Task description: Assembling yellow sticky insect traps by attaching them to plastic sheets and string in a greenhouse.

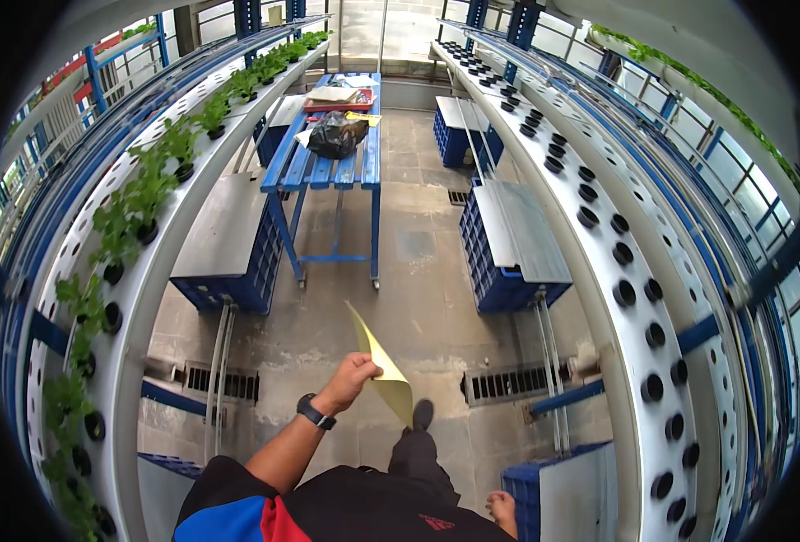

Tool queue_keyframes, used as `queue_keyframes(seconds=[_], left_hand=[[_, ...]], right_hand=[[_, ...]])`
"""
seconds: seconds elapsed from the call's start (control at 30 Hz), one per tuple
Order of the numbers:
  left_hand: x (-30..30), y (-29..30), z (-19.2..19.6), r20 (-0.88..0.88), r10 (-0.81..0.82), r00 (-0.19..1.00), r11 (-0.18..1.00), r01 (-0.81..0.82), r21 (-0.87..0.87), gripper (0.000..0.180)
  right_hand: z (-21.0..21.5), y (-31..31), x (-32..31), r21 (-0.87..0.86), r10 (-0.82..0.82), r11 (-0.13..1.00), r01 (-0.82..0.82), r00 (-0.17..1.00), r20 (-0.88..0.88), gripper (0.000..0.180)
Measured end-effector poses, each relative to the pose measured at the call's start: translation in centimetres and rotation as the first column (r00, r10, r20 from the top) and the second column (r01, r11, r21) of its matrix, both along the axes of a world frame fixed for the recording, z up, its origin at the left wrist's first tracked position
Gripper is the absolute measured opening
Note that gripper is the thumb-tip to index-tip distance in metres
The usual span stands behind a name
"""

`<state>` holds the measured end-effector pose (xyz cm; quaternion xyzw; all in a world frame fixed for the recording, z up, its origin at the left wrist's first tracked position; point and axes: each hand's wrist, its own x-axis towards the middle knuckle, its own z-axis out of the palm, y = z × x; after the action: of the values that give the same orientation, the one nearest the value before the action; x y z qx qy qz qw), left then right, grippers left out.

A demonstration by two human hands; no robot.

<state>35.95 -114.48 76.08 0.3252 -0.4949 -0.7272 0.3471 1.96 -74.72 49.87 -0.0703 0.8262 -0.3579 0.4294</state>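
Note:
My left hand (358, 373) pinches the edge of a thin yellow sheet (387, 384) in front of my body, over the floor. The sheet bends in a curve, its upper tip pointing away from me and its lower end near my shoe. A dark watch is on my left wrist. Low in the picture, my right hand (501, 511) hangs beside my body with nothing visible in it. Its fingers are loosely bent and partly out of sight. A blue crate (519, 492) with a pale lid is just right of that hand.
Leafy green plants (152, 185) grow along a white channel on my left. The right channel (590, 262) holds several black net cups (625, 293). Ahead stands a blue slatted table (320, 172) with a black plastic bag (337, 135) and red tray (339, 99). Lidded blue crates (495, 271) and floor grates (513, 384) flank the aisle.

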Motion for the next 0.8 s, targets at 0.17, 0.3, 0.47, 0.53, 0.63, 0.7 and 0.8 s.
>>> queue_keyframes(seconds=[0.17, 0.3, 0.47, 0.53, 0.63, 0.7, 0.8], left_hand=[[-3.2, -14.8, 1.5, -0.197, 0.216, 0.956, 0.972, -0.229, -0.045, 0.016], [-7.0, -25.3, 8.7, -0.369, 0.278, 0.887, 0.947, -0.318, -0.051, 0.024], [-10.1, -39.9, 10.2, -0.481, 0.321, 0.816, 0.914, -0.400, -0.068, 0.028], [-10.7, -46.6, 8.4, -0.501, 0.327, 0.801, 0.906, -0.417, -0.075, 0.028], [-13.9, -56.4, 8.3, -0.514, 0.340, 0.788, 0.902, -0.428, -0.058, 0.027], [-15.6, -62.8, 9.3, -0.527, 0.296, 0.797, 0.930, -0.365, -0.030, 0.026], [-17.0, -71.1, 10.1, -0.565, 0.347, 0.749, 0.910, -0.415, 0.007, 0.026]], right_hand=[[-1.0, -19.0, -5.2, 0.146, 0.112, 0.982, -0.120, 0.992, 0.066, 0.015], [0.1, -39.4, -10.0, 0.042, 0.250, 0.965, -0.258, 0.958, 0.144, 0.015], [2.2, -65.0, -15.9, -0.313, 0.345, 0.888, -0.338, 0.938, -0.033, 0.014], [3.9, -73.4, -16.9, -0.308, 0.329, 0.892, -0.332, 0.942, -0.062, 0.016], [2.1, -80.5, -21.0, -0.160, 0.236, 0.958, -0.236, 0.972, -0.023, 0.016], [1.9, -84.2, -23.0, 0.066, 0.309, 0.948, -0.312, 0.949, 0.057, 0.020], [5.3, -90.4, -24.4, 0.174, 0.343, 0.913, -0.368, 0.926, 0.159, 0.026]])
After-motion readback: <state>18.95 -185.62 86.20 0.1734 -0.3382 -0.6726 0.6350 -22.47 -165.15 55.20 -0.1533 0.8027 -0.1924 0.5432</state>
